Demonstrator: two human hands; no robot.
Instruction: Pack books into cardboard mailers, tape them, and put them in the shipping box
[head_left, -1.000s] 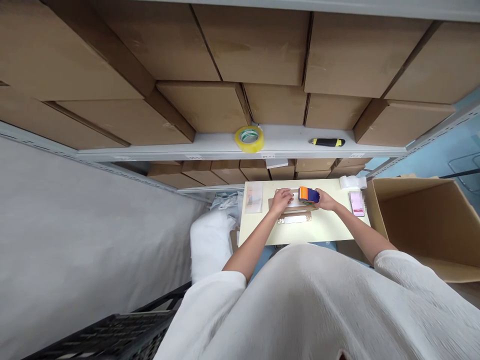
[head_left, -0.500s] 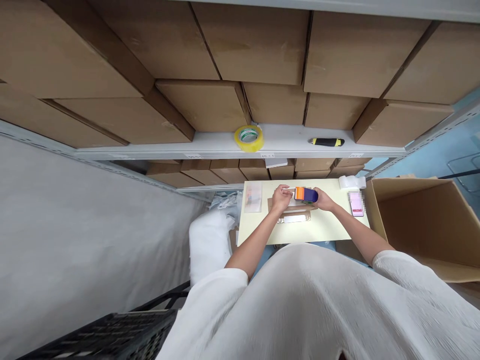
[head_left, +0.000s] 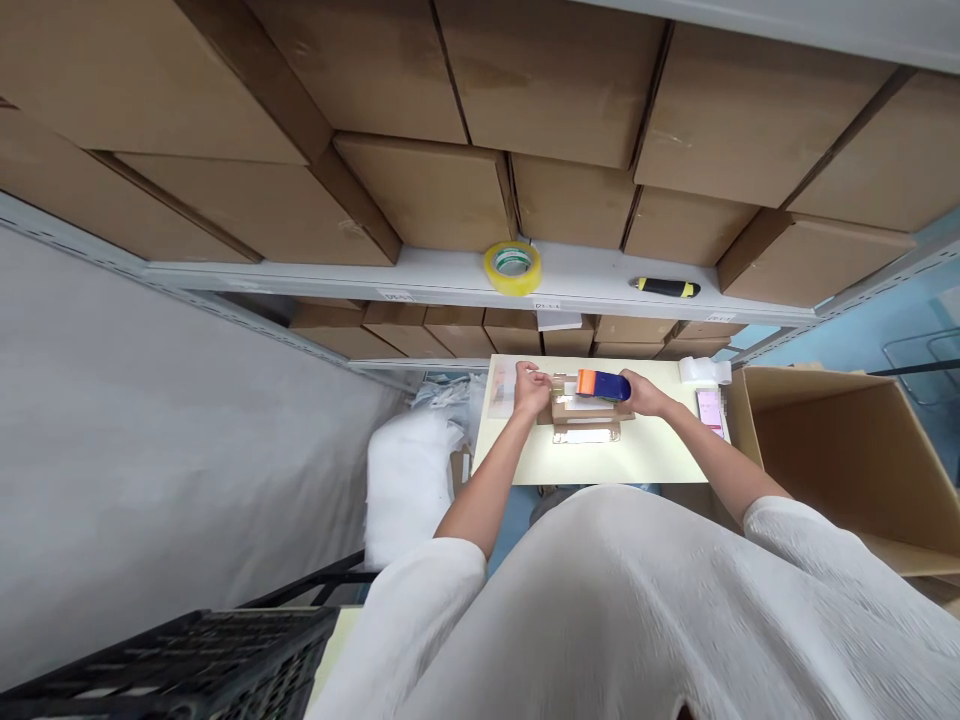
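In my right hand is a blue and orange tape dispenser, its orange end pointing left over a small cardboard box. The box lies on the pale tabletop, with a white patch on its top and a shiny strip near its left end. My left hand is at that left end, fingers curled together in a pinch; whatever is between them is too small to make out. Just in front of the box lies a flat piece with a white strip and brown, shiny ends.
Right of the table stands a large open carton. A phone and a white roll lie at the table's right. Above, a shelf holds yellow tape, a cutter and several boxes. A black crate stands lower left.
My left hand has moved left, from beside the dispenser's orange end to the box's left end. The dispenser has shifted slightly left, and more of the box now shows.
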